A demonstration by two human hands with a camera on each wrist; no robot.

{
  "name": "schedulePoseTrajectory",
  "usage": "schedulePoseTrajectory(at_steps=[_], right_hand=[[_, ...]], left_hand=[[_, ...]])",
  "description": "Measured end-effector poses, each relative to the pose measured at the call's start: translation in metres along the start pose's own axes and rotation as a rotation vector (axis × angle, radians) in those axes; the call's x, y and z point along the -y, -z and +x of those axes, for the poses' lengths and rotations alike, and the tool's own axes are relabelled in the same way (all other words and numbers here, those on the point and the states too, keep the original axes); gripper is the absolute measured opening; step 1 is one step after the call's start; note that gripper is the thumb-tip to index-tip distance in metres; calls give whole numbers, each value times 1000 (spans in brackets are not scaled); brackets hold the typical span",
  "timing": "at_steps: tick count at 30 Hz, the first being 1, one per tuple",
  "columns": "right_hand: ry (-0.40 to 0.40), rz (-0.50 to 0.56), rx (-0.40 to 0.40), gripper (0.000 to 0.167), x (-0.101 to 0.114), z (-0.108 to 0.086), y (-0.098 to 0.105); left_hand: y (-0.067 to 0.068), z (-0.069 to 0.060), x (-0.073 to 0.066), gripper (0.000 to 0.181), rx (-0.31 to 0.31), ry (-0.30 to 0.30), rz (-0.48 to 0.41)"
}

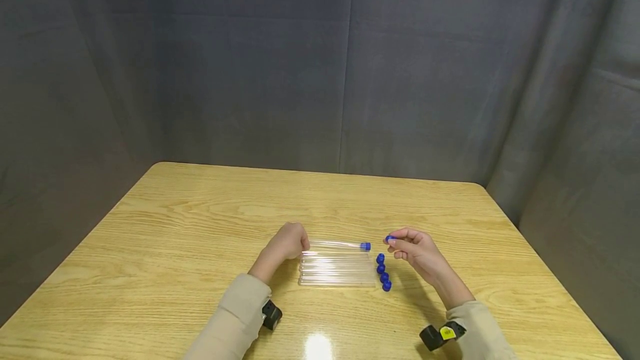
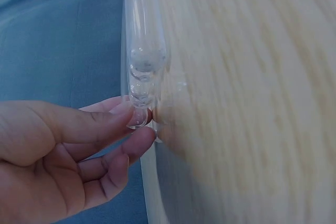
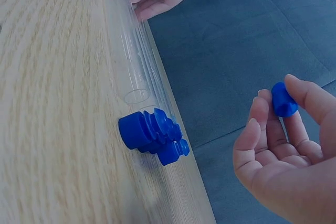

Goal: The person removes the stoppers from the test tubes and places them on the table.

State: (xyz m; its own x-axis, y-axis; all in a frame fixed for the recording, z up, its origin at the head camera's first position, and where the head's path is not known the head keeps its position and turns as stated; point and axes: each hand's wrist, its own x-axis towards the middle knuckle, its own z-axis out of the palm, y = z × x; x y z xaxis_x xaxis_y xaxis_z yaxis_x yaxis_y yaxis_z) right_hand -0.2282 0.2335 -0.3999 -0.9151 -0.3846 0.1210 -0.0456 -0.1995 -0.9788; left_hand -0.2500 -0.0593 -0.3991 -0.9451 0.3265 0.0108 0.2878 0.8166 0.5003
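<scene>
My left hand (image 1: 291,240) pinches the rounded end of a clear test tube (image 2: 138,119) between thumb and fingers, at the left end of the row. In the head view, the farthest tube (image 1: 335,244) bears a blue cap (image 1: 365,246) on its right end. Nearer to me, several clear tubes (image 1: 337,272) lie side by side with uncapped right ends. Off the table's surface, my right hand (image 1: 420,251) holds a loose blue cap (image 3: 284,99) between thumb and fingertips, just right of the capped tube.
Several more blue caps (image 1: 384,273) stand in a line beside the tubes' right ends, close together. Everything lies on a wood-grain table (image 1: 200,226). Grey curtains (image 1: 250,93) hang behind it and at both sides.
</scene>
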Motion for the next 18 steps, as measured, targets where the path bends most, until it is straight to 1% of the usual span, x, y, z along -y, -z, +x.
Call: schedulePoseTrajectory(at_steps=[6,13,15,18], right_hand=[[-11,-27,-7,16,2,-2,-1],[-29,-45,-22,16,2,-2,-1],[-32,-49,-18,18,2,-3,0],[-37,-48,-10,20,2,-3,2]], left_hand=[[2,-1,-1,17,5,-8,-18],[5,-5,-5,17,6,-22,-15],[6,-6,-6,16,7,-19,-12],[6,-6,-6,15,15,5,-22]])
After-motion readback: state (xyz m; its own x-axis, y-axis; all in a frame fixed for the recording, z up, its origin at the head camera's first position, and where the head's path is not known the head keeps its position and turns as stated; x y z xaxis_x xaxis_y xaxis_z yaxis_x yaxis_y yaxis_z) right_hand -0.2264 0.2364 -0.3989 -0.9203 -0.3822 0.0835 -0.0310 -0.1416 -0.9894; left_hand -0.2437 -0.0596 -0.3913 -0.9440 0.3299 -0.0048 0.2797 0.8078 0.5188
